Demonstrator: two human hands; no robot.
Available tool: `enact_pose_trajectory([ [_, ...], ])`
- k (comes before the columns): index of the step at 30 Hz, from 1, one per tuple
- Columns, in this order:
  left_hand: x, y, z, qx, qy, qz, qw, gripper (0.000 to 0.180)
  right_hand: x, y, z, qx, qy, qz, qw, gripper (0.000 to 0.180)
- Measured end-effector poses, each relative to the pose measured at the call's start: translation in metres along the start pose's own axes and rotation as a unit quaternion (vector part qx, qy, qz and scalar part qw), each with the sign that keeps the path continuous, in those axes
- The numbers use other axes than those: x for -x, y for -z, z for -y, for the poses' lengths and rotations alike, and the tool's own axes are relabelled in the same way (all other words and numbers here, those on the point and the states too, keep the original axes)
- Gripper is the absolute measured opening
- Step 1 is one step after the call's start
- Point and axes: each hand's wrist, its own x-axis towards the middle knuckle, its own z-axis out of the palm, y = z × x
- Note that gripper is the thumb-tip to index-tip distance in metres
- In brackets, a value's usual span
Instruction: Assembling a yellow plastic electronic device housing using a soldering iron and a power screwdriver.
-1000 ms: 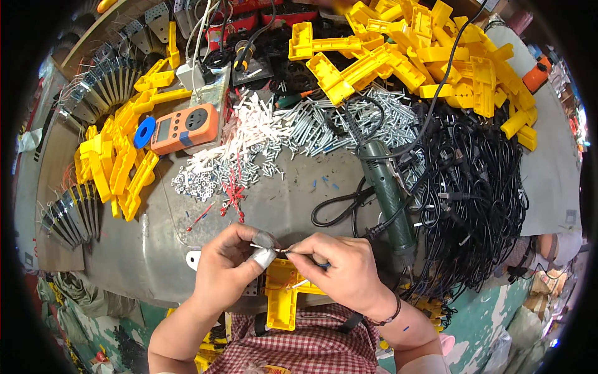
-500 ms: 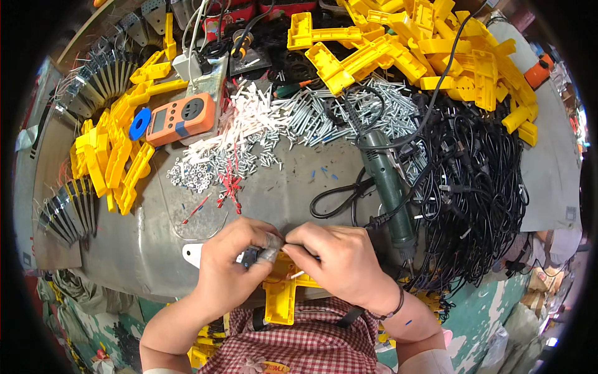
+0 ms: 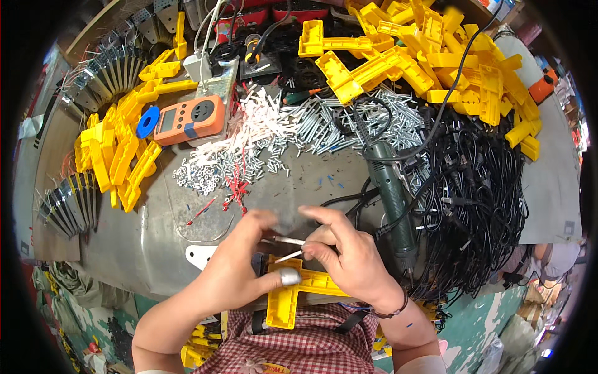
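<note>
At the near table edge a yellow plastic housing (image 3: 283, 305) with open compartments lies in front of me. My left hand (image 3: 233, 265) is at its left side, the thumb, wrapped in silver tape, pressing on the housing. Two thin white sleeves (image 3: 289, 255), apparently on wires, run from the housing's upper part toward my right hand (image 3: 349, 255). That hand pinches their ends between thumb and a bent finger, its index finger raised. Partly hidden under the left hand are a small dark part (image 3: 258, 263) and a white plate with holes (image 3: 198, 255).
A green power screwdriver (image 3: 392, 199) and a heap of black cords (image 3: 473, 206) lie right. Screws (image 3: 374, 124), white sleeves (image 3: 261, 118) and nuts (image 3: 193, 174) spread behind. An orange meter (image 3: 190, 119) stands left, near yellow housings (image 3: 118, 149); more housings (image 3: 436, 62) pile up far right.
My hands have moved apart from their close pinch. The left thumb has come down onto the housing, the right index finger has lifted, and the white sleeves now show between the hands.
</note>
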Motion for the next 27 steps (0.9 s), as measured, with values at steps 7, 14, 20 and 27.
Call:
enact_pose_trajectory([
  [7,-0.005,0.003,0.004,-0.299,-0.132,0.079,0.942,0.019,0.001,0.015,-0.006,0.091,0.014,0.129,0.987,0.035],
  [14,-0.007,0.007,0.008,-0.314,-0.173,0.082,0.930,0.020,0.002,0.015,0.000,0.109,0.022,0.131,0.985,0.038],
  [20,0.020,0.021,-0.004,-0.445,-0.179,0.070,0.874,0.024,0.003,-0.003,0.016,0.132,0.070,0.089,0.985,0.054],
  [27,0.042,0.056,-0.004,-0.394,-0.083,0.062,0.913,0.013,0.012,-0.009,0.007,0.140,0.065,0.128,0.980,0.022],
])
